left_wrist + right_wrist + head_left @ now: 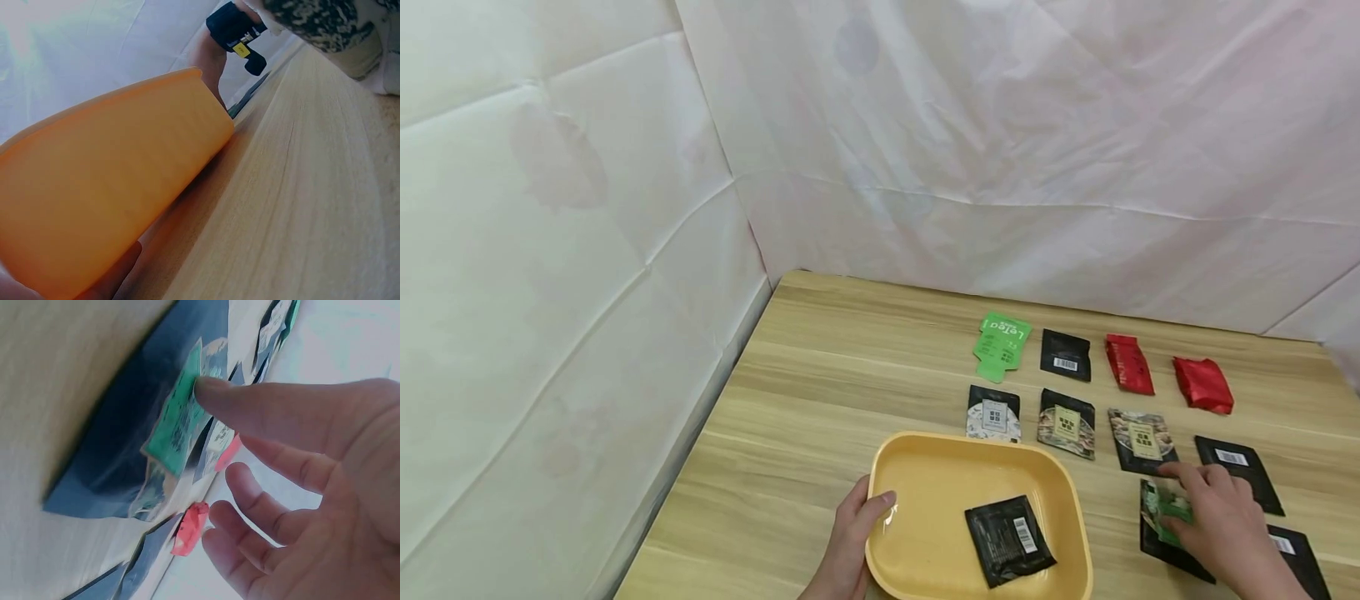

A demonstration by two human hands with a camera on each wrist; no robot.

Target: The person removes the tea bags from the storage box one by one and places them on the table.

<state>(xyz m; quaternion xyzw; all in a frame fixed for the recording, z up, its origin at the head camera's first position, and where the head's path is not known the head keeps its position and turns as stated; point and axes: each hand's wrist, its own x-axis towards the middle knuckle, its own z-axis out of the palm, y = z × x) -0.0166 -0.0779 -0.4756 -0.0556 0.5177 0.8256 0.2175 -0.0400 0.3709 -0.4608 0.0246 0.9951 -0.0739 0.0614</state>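
My left hand [850, 533] grips the left wall of a yellow plastic tray [917, 439], thumb over the rim and inside, fingers outside. One black sachet [1011, 540] with a white barcode label lies in the tray. At the right, my right hand [1225, 521] pinches a black sachet with a green label [1165, 508] at its edge. In the right wrist view the thumb presses on the green label [178, 419], and that sachet is tilted up; the other fingers are spread loosely. The fingertips are close to a food-picture sachet [1144, 442] behind it.
Behind the tray lie two more picture sachets [1066, 422], a green LeTea sachet [1002, 343], a black sachet [1065, 355] and red packets [1129, 364]. More black sachets [1242, 471] lie around the right hand. White cloth walls [1000, 125] border the wooden table [760, 467].
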